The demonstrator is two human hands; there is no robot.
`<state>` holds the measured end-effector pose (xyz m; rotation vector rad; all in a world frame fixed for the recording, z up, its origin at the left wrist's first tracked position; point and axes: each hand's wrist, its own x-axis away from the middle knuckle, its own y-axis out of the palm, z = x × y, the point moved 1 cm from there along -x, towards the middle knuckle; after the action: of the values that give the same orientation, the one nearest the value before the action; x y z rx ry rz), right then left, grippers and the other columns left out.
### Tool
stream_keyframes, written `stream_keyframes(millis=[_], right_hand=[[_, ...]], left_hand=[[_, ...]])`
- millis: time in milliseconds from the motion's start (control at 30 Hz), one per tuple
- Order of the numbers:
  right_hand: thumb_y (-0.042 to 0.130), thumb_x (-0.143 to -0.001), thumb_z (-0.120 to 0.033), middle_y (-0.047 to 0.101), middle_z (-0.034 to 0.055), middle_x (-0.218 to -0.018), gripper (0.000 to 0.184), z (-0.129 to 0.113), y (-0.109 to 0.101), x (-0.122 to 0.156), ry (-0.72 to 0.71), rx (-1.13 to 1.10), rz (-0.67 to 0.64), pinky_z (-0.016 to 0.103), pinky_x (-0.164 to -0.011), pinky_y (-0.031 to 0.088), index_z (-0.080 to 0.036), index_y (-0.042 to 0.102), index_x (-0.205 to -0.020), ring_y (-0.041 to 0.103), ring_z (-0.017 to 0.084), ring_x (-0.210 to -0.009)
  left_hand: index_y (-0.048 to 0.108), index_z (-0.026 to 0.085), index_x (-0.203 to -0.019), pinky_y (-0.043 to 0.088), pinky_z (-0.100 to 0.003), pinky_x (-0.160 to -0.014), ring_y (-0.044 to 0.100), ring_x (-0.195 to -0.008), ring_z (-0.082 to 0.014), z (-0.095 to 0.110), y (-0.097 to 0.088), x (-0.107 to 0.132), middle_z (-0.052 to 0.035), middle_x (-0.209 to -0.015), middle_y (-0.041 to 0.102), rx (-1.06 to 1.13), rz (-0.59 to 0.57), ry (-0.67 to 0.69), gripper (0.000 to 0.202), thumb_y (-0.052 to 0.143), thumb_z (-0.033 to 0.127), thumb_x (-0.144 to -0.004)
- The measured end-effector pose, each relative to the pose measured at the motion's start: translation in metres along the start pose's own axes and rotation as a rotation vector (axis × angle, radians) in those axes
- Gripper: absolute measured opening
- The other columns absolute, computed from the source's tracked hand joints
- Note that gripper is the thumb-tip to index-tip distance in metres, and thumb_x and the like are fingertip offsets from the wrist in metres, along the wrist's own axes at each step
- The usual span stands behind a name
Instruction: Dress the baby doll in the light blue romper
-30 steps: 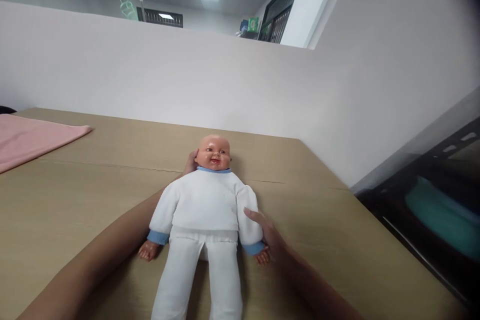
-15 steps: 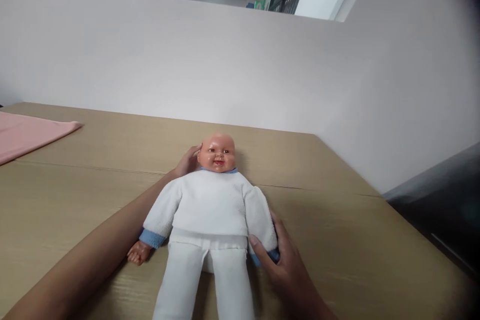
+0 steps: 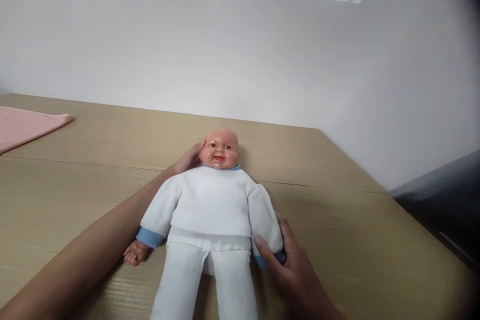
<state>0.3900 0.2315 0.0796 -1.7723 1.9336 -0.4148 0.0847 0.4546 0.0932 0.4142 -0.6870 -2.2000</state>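
Note:
A baby doll point(image 3: 212, 202) lies face up in front of me, dressed in a white fleecy top with blue cuffs and white trousers. My left hand point(image 3: 190, 159) cups the side of its bald head, the thumb at the ear and the other fingers hidden behind the head. With thumb and fingers on either side, my right hand point(image 3: 288, 255) holds the doll's arm near the blue cuff. The doll's other arm rests stretched out beside my left forearm. Its feet are cut off by the lower edge of the view.
A pink cloth point(image 3: 30, 127) lies at the left on the brown tabletop point(image 3: 348, 240). Behind the table stands a white partition wall point(image 3: 168, 50). A dark, shiny surface point(image 3: 446, 200) shows beyond the table's right edge.
The view has tipped slightly down, so more of the wall and less of the ceiling shows. Both hands keep their places on the doll.

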Motion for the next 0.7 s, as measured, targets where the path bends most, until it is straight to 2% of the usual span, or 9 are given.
stream_keyframes(millis=[233, 400, 533, 700], right_hand=[[0.077, -0.099, -0.065, 0.076, 0.0136, -0.155, 0.071, -0.003, 0.0, -0.001, -0.01, 0.002, 0.004, 0.055, -0.124, 0.059, -0.028, 0.066, -0.158, 0.073, 0.04, -0.143], [0.074, -0.098, -0.069, 0.073, 0.0153, -0.159, 0.074, -0.005, 0.0, -0.002, 0.029, 0.043, 0.013, 0.057, -0.126, 0.057, -0.025, 0.066, -0.157, 0.069, 0.041, -0.148], [0.073, -0.098, -0.069, 0.077, 0.015, -0.153, 0.072, -0.012, -0.002, -0.002, -0.005, 0.033, -0.002, 0.057, -0.122, 0.061, -0.026, 0.066, -0.155, 0.074, 0.041, -0.141], [0.073, -0.098, -0.065, 0.079, 0.0136, -0.148, 0.066, -0.022, -0.005, -0.004, -0.017, 0.022, -0.017, 0.055, -0.117, 0.064, -0.026, 0.069, -0.151, 0.077, 0.04, -0.135]], left_hand=[[0.075, 0.015, -0.153, 0.041, -0.054, -0.14, 0.056, -0.162, -0.0414, 0.004, 0.017, 0.007, -0.017, -0.163, 0.07, -0.014, 0.029, -0.059, 0.067, 0.063, 0.066, -0.111], [0.075, 0.015, -0.154, 0.044, -0.056, -0.139, 0.058, -0.16, -0.0438, 0.002, 0.015, 0.005, -0.0188, -0.161, 0.071, -0.057, 0.041, -0.002, 0.071, 0.069, 0.068, -0.107], [0.076, 0.015, -0.152, 0.043, -0.056, -0.139, 0.06, -0.158, -0.0439, 0.001, 0.013, 0.006, -0.0187, -0.159, 0.072, -0.085, 0.054, 0.041, 0.065, 0.073, 0.062, -0.107], [0.081, 0.014, -0.143, 0.045, -0.055, -0.137, 0.063, -0.156, -0.0437, 0.002, 0.018, 0.007, -0.0185, -0.153, 0.077, -0.06, 0.107, -0.001, 0.057, 0.074, 0.058, -0.107]])
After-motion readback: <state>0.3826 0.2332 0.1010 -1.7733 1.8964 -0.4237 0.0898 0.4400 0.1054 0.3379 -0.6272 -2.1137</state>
